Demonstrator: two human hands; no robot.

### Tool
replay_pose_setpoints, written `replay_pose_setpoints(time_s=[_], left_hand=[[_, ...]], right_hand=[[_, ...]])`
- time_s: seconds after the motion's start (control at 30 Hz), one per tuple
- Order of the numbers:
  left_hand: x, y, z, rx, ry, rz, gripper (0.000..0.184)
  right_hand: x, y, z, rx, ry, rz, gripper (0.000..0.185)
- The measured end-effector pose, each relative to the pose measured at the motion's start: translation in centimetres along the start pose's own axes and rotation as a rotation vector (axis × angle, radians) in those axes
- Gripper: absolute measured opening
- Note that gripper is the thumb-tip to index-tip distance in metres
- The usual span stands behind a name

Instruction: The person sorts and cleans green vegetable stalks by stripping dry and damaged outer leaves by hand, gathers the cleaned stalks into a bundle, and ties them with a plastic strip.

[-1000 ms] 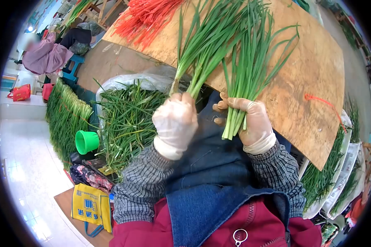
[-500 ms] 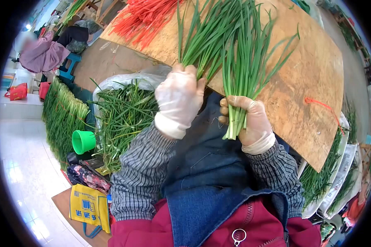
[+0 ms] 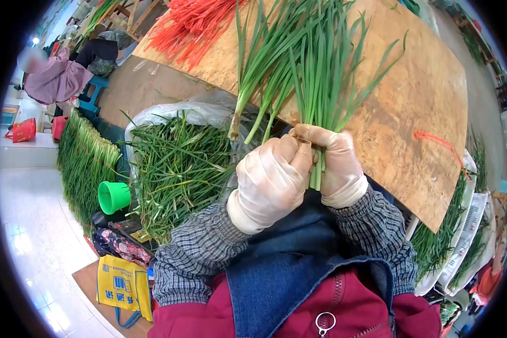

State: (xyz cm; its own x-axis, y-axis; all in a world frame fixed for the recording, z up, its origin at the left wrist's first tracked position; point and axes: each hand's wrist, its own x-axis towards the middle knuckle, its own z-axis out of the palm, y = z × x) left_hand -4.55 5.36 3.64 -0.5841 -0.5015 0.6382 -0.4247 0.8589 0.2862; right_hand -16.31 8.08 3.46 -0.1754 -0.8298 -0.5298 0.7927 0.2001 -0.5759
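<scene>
My right hand [image 3: 338,169], in a thin whitish glove, is wrapped round a bunch of green garlic chives [image 3: 321,79] near the cut stem ends, which poke out below the fingers. The leaves fan out over the wooden board [image 3: 411,141]. Against the right fingertips sits my left hand [image 3: 276,177], gloved too, its fingers closed beside the stems; what they pinch is hidden. Just beyond the left hand, loose chives [image 3: 259,84] lie on the board with their pale ends hanging over its near edge.
Red plastic strips [image 3: 191,28] lie at the board's far left, and one red tie [image 3: 439,141] on its right. A plastic-lined container of loose greens [image 3: 180,169] stands left, near a green bucket [image 3: 114,197] and stacked chives [image 3: 87,169]. Another person [image 3: 56,79] sits at far left.
My left hand has come away from the loose chives, moving down and right to meet the right hand. The right hand keeps its bunch. Some loose stems now show their ends.
</scene>
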Motion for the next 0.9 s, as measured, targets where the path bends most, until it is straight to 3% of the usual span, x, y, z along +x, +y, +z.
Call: replay_pose_setpoints(time_s=[0.07, 0.13, 0.2, 0.27, 0.3, 0.33, 0.4, 0.47, 0.5, 0.6, 0.7, 0.8, 0.9], left_hand=[[0.3, 0.2, -1.5, -0.252, -0.166, -0.169, 0.02], [-0.2, -0.1, -2.8, -0.624, -0.113, -0.283, 0.014], [-1.2, -0.6, -3.8, -0.93, -0.018, -0.434, 0.01], [-1.3, -0.8, -5.4, -1.259, 0.161, -0.791, 0.008], [-1.6, -1.5, -5.7, -1.35, 0.241, -0.885, 0.014], [-2.1, -2.5, -6.0, -1.523, 0.333, -0.91, 0.007], [-2.0, -2.4, -6.3, -1.397, 0.334, -1.043, 0.009], [-0.7, -1.3, -6.1, -1.121, 0.031, -1.261, 0.01], [-0.4, -1.0, -5.4, -1.029, -0.101, -1.238, 0.011], [0.1, -0.2, -4.0, -1.097, -0.358, -1.289, 0.016], [-0.2, 0.3, -3.3, -1.153, -0.313, -1.213, 0.017], [-1.1, 0.3, -3.8, -1.153, -0.203, -1.36, 0.013], [-2.4, 0.5, -4.7, -0.996, 0.203, -1.195, 0.012]], right_hand=[[-0.2, -0.2, -0.3, -0.002, 0.02, 0.033, 0.007], [-0.4, -0.5, -0.6, -0.039, 0.014, 0.017, 0.008], [0.2, -0.5, -1.4, 0.05, -0.034, -0.023, 0.009], [0.3, -0.9, -1.4, 0.131, -0.076, -0.049, 0.01], [0.3, -1.0, -1.4, 0.129, -0.101, -0.036, 0.014], [0.3, -0.9, -1.5, 0.08, -0.113, -0.035, 0.015], [0.2, -0.5, -1.7, -0.017, -0.136, -0.032, 0.017], [0.0, -0.1, -1.2, -0.016, -0.09, -0.043, 0.016], [-0.1, 0.0, -1.2, -0.038, -0.101, -0.043, 0.016], [-0.1, 0.2, -1.3, -0.087, -0.106, -0.055, 0.016], [-0.2, 0.2, -1.5, -0.111, -0.093, -0.051, 0.015], [-0.5, 0.6, -0.6, -0.077, -0.064, -0.094, 0.013], [-0.1, 0.5, -0.6, 0.018, -0.02, -0.123, 0.011]])
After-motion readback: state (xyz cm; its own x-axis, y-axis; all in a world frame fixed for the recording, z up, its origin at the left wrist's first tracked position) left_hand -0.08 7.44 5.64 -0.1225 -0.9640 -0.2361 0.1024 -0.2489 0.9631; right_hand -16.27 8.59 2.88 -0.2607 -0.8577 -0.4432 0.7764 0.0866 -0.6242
